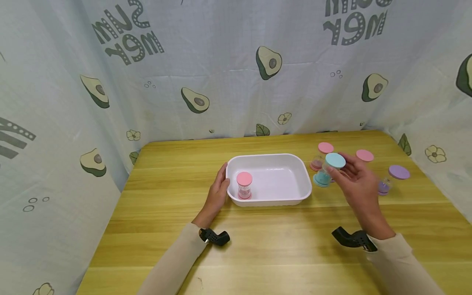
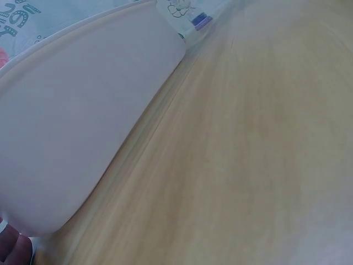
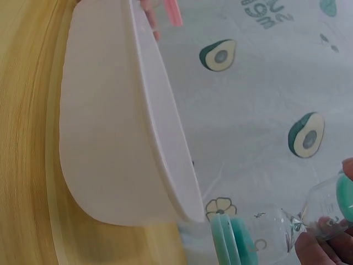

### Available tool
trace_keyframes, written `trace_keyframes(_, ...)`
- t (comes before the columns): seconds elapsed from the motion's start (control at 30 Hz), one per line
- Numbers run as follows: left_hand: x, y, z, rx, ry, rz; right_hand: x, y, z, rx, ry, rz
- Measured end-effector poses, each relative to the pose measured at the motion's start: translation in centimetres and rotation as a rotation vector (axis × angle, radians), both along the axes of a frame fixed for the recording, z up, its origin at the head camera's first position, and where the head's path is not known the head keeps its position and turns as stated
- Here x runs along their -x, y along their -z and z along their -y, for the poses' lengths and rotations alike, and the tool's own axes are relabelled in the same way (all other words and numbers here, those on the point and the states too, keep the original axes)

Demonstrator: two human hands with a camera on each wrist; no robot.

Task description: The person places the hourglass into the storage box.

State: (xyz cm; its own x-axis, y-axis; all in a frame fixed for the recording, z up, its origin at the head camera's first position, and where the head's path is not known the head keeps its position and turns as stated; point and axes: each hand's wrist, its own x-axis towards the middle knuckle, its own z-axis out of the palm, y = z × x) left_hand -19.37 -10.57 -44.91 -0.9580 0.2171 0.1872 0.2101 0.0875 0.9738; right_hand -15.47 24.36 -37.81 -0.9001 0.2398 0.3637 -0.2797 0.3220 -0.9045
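My right hand (image 1: 359,182) grips a teal-capped sand timer (image 1: 334,160) between thumb and fingers, just right of the white tray (image 1: 273,201). In the right wrist view, the timer's clear glass (image 3: 270,229) shows its narrow waist, with fingertips (image 3: 311,251) against it. My left hand (image 1: 215,196) holds the tray's left end, the thumb at the rim and the fingers along the outer wall. Inside the tray, near its left end, a pink-capped sand timer (image 1: 244,179) stands upright. Only a few left fingertips (image 2: 16,248) appear in the left wrist view.
Behind the right hand stand a pink-capped timer (image 1: 325,147) and another pink-capped one (image 1: 364,155), partly hidden by the hand. A purple-capped timer (image 1: 399,172) stands farther right. The wooden table (image 1: 177,172) meets a printed curtain (image 1: 228,82) at the back.
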Motion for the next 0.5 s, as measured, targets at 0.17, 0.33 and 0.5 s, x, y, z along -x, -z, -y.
trace_keyframes(0.17, 0.1, 0.2, 0.1, -0.008, 0.005, 0.002, 0.3, 0.0, 0.8, 0.085, -0.089, -0.028)
trace_keyframes(0.33, 0.0, 0.1, 0.2, 0.004, 0.005, 0.011, 0.6, 0.3, 1.6, 0.047, -0.115, -0.051)
trace_keyframes(0.5, 0.0, 0.1, 0.1, 0.005, 0.005, 0.005, 0.9, 0.6, 2.4, -0.023, -0.102, -0.044)
